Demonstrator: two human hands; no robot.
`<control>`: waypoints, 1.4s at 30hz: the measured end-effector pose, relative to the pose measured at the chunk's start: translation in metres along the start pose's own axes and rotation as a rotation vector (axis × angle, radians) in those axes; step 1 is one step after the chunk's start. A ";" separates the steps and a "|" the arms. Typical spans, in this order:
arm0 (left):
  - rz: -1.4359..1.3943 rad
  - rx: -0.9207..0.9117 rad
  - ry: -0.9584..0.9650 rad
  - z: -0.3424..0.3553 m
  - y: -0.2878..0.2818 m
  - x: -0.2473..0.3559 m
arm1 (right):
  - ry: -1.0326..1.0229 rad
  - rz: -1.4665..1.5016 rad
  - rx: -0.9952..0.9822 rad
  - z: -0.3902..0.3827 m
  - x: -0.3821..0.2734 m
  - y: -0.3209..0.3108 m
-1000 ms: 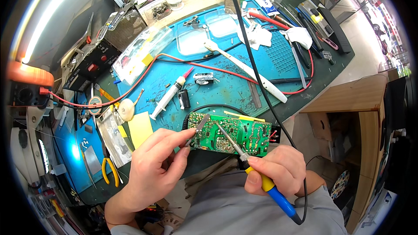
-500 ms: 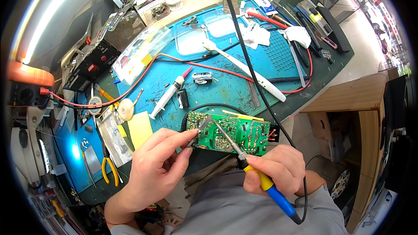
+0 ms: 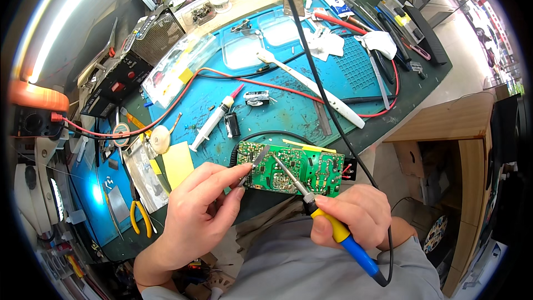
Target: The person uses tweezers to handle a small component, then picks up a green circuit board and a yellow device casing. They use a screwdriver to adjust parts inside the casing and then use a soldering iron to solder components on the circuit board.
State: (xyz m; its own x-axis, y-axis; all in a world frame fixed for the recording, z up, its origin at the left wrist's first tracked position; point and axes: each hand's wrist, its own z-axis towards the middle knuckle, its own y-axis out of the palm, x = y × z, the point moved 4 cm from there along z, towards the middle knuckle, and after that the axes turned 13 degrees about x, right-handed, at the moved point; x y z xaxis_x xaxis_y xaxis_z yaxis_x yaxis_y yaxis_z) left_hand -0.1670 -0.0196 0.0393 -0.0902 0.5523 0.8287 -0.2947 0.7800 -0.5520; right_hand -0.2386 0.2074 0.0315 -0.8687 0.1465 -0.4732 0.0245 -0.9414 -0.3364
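Observation:
A green circuit board (image 3: pixel 325 169) lies along the bench's near edge, its soldered side facing up. My right hand (image 3: pixel 358 211) grips a soldering iron (image 3: pixel 350 249) with a yellow and blue handle. The iron's tip meets the upper middle of the board, or hovers just over it; I cannot tell which. At the board's left end, my left hand (image 3: pixel 194 205) pinches a slim, flat-bladed metal tool (image 3: pixel 260 156), its blade angled over the components. Just beyond the board are two capacitors, one black (image 3: pixel 232 125) and one silvery (image 3: pixel 256 98), and a syringe (image 3: pixel 214 122) with a pink tip.
The iron's black cord (image 3: pixel 316 72) crosses the view. A white-handled brush (image 3: pixel 327 97) and red test lead (image 3: pixel 261 83) lie on the blue mat (image 3: pixel 288 119). Yellow-handled pliers (image 3: pixel 134 216) rest at left, near a black power unit (image 3: pixel 119 86). A wooden cabinet (image 3: pixel 444 119) stands right.
Both hands and their tools hold nearly the same place over the board. The view has shifted very slightly.

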 end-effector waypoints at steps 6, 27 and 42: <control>0.005 0.000 -0.014 0.000 0.000 0.002 | -0.017 -0.003 -0.005 -0.005 0.000 0.002; 0.153 -0.021 0.138 0.012 -0.018 0.006 | -0.010 -0.014 -0.011 -0.005 -0.001 0.000; 0.325 0.059 0.426 0.028 -0.014 0.005 | -0.016 -0.010 0.014 -0.007 -0.002 0.002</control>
State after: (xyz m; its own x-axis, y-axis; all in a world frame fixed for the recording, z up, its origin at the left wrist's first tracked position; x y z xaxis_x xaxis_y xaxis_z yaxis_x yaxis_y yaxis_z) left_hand -0.1900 -0.0354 0.0538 0.2044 0.8427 0.4981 -0.3695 0.5377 -0.7579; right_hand -0.2336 0.2078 0.0257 -0.8769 0.1510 -0.4564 0.0089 -0.9442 -0.3293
